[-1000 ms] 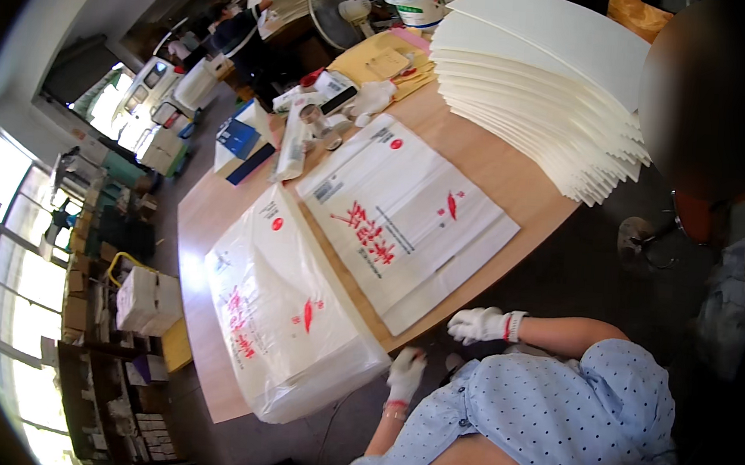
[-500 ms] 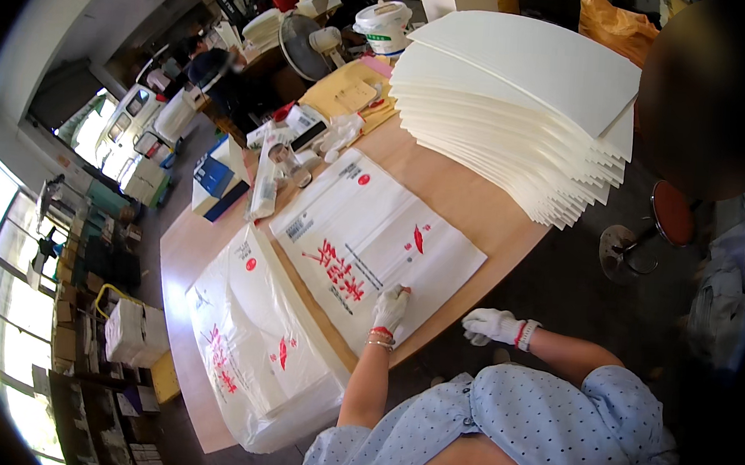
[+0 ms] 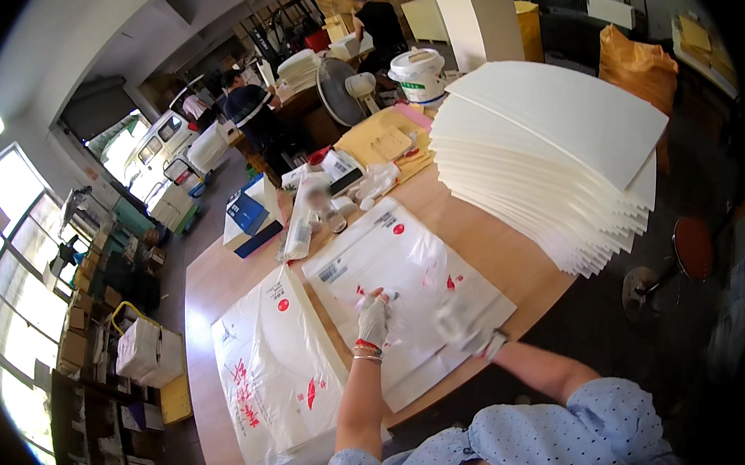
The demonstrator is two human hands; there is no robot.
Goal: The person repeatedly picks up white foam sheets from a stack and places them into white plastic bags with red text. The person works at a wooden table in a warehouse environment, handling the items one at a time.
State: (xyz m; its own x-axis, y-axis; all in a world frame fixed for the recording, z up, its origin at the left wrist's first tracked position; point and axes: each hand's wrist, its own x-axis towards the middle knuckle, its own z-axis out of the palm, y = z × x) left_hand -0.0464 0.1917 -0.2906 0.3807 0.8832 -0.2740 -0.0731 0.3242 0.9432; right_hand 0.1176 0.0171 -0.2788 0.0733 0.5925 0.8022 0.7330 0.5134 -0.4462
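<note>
A flat white plastic bag (image 3: 380,243) with red and dark print lies on the table in front of me. My left hand (image 3: 373,321), in a white knitted glove, is over its near middle, fingers drawn together on the bag's film. Around there the film looks creased, and most of the large red print does not show. My right hand (image 3: 467,327), also gloved, is over the bag's near right part. Motion smears its fingers, so its grip is unclear. Left of the bag lies a thick stack of similar printed bags (image 3: 274,347) in clear film.
A fanned stack of white sheets (image 3: 552,141) stands at the table's far right. A blue and white box (image 3: 253,215), a clear roll (image 3: 302,228) and yellow envelopes (image 3: 383,142) lie at the back, near a white bucket (image 3: 418,73) and a fan (image 3: 337,90). Two people work beyond. A stool (image 3: 691,248) stands right.
My right hand has come from beyond the table edge onto the bag. The left hand has shifted farther onto it, and the bag's film has creased. The view has tilted up slightly.
</note>
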